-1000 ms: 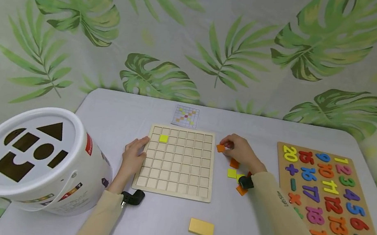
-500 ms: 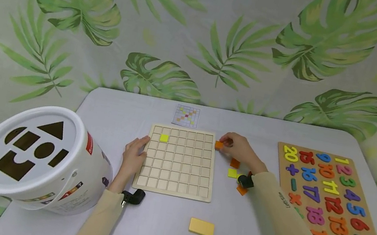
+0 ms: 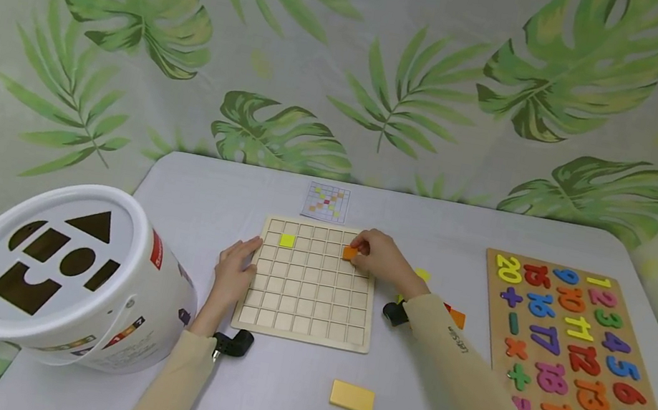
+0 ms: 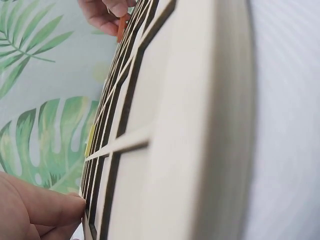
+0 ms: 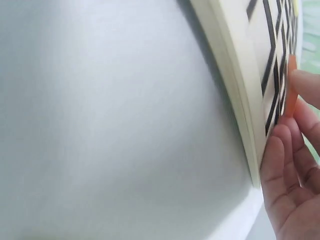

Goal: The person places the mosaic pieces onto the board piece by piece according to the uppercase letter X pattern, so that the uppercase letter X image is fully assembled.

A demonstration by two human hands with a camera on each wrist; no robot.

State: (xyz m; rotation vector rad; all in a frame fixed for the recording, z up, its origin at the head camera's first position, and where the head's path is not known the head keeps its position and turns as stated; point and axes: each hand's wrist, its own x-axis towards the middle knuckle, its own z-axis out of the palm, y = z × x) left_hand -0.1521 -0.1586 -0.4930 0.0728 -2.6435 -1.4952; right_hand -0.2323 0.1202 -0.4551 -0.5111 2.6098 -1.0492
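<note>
A square wooden grid board [image 3: 306,293] lies in the middle of the table. One yellow tile [image 3: 287,241] sits in a cell of its second row from the back, toward the left. Over the same row, near the right side, my right hand [image 3: 384,259] pinches an orange square tile [image 3: 350,253] between thumb and fingers. The right wrist view shows this orange tile [image 5: 291,87] edge-on, close over the grid. My left hand [image 3: 232,274] rests against the board's left edge, its fingertips [image 4: 75,206] touching the rim.
Behind the board lies a pattern card [image 3: 325,203] with coloured squares. Loose tiles, including a yellow one [image 3: 422,274] and an orange one [image 3: 456,318], lie partly behind the right forearm. A white bucket [image 3: 153,321] stands left, a number puzzle [image 3: 586,364] right, a yellow block [image 3: 352,397] in front.
My right hand has carried the orange tile left from beside the board to over its right part. Loose tiles by the right wrist are now covered differently. The left hand stays put.
</note>
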